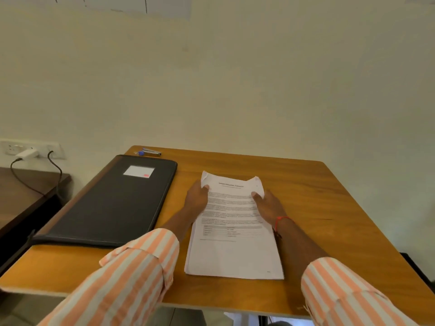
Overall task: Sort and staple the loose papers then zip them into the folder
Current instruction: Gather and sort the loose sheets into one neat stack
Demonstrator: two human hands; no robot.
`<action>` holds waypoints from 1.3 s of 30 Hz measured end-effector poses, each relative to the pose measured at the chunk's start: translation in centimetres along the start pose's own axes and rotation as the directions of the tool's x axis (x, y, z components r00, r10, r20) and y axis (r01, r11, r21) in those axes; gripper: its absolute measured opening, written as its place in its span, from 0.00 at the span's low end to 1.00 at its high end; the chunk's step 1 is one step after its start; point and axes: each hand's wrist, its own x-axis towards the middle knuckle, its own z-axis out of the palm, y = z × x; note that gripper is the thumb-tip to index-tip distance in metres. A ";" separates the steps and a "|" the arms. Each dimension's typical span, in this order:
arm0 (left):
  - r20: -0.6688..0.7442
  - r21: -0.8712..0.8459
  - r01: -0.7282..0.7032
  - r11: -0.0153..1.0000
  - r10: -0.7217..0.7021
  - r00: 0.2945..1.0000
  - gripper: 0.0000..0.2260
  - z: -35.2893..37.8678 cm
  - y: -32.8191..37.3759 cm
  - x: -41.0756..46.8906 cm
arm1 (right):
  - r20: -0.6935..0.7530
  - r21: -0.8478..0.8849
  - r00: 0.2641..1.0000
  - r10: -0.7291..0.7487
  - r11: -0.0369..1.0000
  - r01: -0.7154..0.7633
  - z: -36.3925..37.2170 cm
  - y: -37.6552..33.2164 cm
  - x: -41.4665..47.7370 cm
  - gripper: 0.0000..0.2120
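A stack of white printed papers (233,231) lies in the middle of the wooden table (329,208). My left hand (196,200) grips the stack's left edge near the top, thumb on the top sheet. My right hand (268,205) grips the right edge the same way. The top corners of the sheets curl upward between my hands. A black zip folder (113,203) lies shut on the table to the left of the papers, with a white label on its cover. A small stapler (150,152) rests at the table's far left corner, beyond the folder.
A darker wooden surface (26,194) stands lower at the left. On the wall above it, a socket strip (30,150) holds a white charger and black cables. The wall runs just behind the table's far edge.
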 end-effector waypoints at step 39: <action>-0.198 -0.027 -0.249 0.968 0.239 0.951 0.12 0.3 1.7 0.2 | -0.305 0.470 0.952 -0.032 0.864 0.180 1.1 0.0 2.1 0.17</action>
